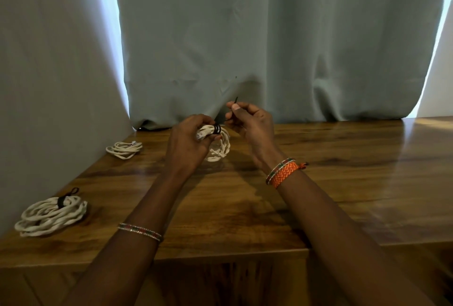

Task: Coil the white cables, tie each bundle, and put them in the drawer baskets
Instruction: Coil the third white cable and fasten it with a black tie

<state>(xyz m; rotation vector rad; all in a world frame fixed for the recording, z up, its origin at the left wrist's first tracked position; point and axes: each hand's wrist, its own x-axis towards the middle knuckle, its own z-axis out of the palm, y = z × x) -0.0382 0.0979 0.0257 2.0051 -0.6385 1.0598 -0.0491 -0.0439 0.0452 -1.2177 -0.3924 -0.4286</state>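
three white cable coils are in view, and two black ties. the left hand curls round the top of the coil being tied, holding it just above the wooden table near the middle of the picture; the coil hangs down from the fingers, its loop standing roughly upright with the long axis running from 12 to 6 o'clock, and a white plug end pokes out toward 9 o'clock beside the fingers. the black tie is wrapped twice round the top of this coil, and its free tail runs up toward 1 o'clock. the right hand pinches that tail between thumb and forefinger, the other fingers loosely curled — the tip of the tail sticks out above the pinch.

at 8 o'clock, near the table's left edge, the tied bundle lies flat, long axis from 8 to 2 o'clock, a black tie round its upper side with a small loop standing off it. at 10 o'clock, well apart from both, the loose coil lies flat with no tie — its plug end points toward 3 o'clock. a grey curtain hangs behind the table.
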